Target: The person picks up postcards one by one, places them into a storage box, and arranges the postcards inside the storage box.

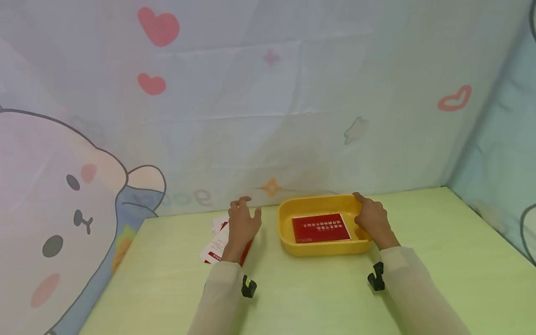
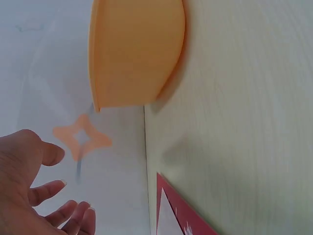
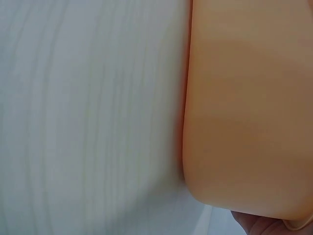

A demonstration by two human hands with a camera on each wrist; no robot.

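A yellow plastic tray (image 1: 326, 250) stands at the back of the table, with a red card printed in white (image 1: 320, 229) lying inside. My right hand (image 1: 374, 222) grips the tray's right end, the thumb inside the rim. From the right wrist view, the tray's outer wall (image 3: 244, 107) fills the right side and a bit of that hand (image 3: 261, 225) shows below. My left hand (image 1: 243, 228) is over several red and white cards (image 1: 215, 246), its fingers spread and loosely bent, holding nothing. It partly hides them; a red-edged corner of one card (image 2: 183, 213) shows in the left wrist view.
A pale cloth wall (image 1: 259, 130) with printed hearts and a cartoon animal (image 1: 83, 204) rises right behind the tray. Light wood-grained table surface (image 1: 310, 293) lies in front of the tray. Another cloth (image 1: 506, 153) hangs along the right edge.
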